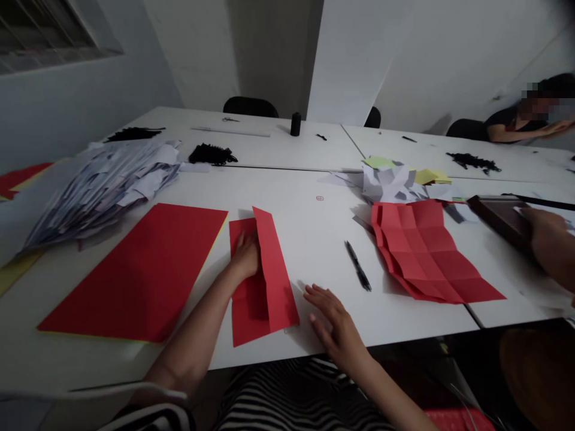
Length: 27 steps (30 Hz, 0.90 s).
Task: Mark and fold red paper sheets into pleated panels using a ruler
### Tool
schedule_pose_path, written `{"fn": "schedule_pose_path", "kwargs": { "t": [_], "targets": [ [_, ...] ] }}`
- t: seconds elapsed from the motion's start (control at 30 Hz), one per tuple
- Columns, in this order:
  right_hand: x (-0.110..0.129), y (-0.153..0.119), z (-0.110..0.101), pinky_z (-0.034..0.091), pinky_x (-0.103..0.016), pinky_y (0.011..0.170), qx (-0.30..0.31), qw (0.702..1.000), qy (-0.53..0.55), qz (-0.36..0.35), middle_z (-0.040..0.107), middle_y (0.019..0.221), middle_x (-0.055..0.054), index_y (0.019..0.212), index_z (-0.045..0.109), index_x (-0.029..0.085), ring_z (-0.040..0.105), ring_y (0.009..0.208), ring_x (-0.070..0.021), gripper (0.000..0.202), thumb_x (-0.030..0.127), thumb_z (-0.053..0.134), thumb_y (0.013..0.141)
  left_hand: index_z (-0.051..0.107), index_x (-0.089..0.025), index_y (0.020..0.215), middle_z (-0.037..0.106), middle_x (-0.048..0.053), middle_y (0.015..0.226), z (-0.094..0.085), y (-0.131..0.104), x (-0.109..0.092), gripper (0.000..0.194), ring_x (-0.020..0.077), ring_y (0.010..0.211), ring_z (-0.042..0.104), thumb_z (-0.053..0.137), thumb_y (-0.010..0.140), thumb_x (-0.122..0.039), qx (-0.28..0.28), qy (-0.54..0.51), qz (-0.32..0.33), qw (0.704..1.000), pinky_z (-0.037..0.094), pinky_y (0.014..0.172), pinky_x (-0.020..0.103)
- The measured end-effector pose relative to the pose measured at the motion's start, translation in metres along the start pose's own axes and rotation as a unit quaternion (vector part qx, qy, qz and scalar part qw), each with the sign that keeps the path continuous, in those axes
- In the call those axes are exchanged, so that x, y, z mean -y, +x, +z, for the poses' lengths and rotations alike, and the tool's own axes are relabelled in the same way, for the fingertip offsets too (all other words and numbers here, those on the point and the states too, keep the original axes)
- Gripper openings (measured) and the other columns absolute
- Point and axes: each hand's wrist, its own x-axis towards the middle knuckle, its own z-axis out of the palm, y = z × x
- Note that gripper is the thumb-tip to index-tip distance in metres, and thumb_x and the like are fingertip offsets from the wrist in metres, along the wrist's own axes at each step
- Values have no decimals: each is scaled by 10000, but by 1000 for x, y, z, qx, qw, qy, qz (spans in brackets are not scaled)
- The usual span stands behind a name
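Note:
A creased red sheet of paper (281,272) stands partly folded in front of me, its right flap raised. My left hand (247,254) is inside the fold, its bent fingers on the paper and partly hidden by the flap. Just right of this sheet, my right hand (330,320) is open with its fingers apart, holding nothing. Left of my left arm lies a larger flat stack of red paper (139,272) with a thin yellow edge. A black pen (358,266) rests beyond my right hand.
Creased red sheets (426,251) lie to the right, before paper scraps (389,182). A heap of paper strips (112,185) is at left. Black cord bundles (212,154) and a black spool (295,124) stand farther back. Another person's hand (550,236) is by a dark box (503,224).

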Motion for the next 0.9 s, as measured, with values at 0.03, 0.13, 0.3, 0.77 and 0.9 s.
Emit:
{"fn": "schedule_pose_path", "kwargs": {
  "t": [0.03, 0.13, 0.3, 0.77, 0.9],
  "targets": [
    [5, 6, 2, 316, -509, 1080, 4, 1000, 15, -8, 409, 1424, -67, 1378, 376, 271, 338, 1336, -222, 500, 266, 475, 888, 405, -264, 1361, 477, 115, 1350, 0, -1, -1, 541, 308, 1273, 382, 465, 826, -217, -3, -1, -1, 1000, 135, 1083, 548],
    [24, 27, 9, 329, -468, 1082, 32, 998, 43, -32, 263, 1500, -78, 1448, 238, 258, 271, 1367, -238, 677, 380, 542, 856, 378, -262, 1378, 387, 111, 1430, -1, -3, -3, 545, 302, 1328, 304, 457, 839, -242, -12, -2, -5, 1000, 124, 1078, 568],
    [24, 73, 13, 322, -443, 1079, 9, 996, 85, 2, 315, 1472, -120, 1457, 206, 205, 306, 1350, -239, 733, 349, 557, 830, 429, -250, 1349, 326, 96, 1475, 0, -7, -6, 547, 301, 1387, 157, 520, 814, -321, -17, -3, -9, 1000, 87, 1085, 570],
    [-55, 94, -30, 473, -266, 606, 25, 957, 139, 252, 676, 843, -11, 1356, 399, 200, 625, 714, -160, 621, 208, 522, 747, 484, -272, 1292, 330, 58, 1477, -14, -12, 2, 446, 272, 1387, 179, 457, 860, -377, 17, -44, -22, 999, 120, 1077, 566],
    [-71, 89, -35, 496, -293, 623, -15, 950, 154, 273, 684, 865, -12, 1314, 448, 221, 645, 735, -172, 574, 261, 533, 748, 477, -270, 1293, 320, 77, 1481, -22, -15, 9, 447, 275, 1382, 197, 461, 860, -377, 38, -50, -43, 997, 126, 1063, 581]
  ]
}}
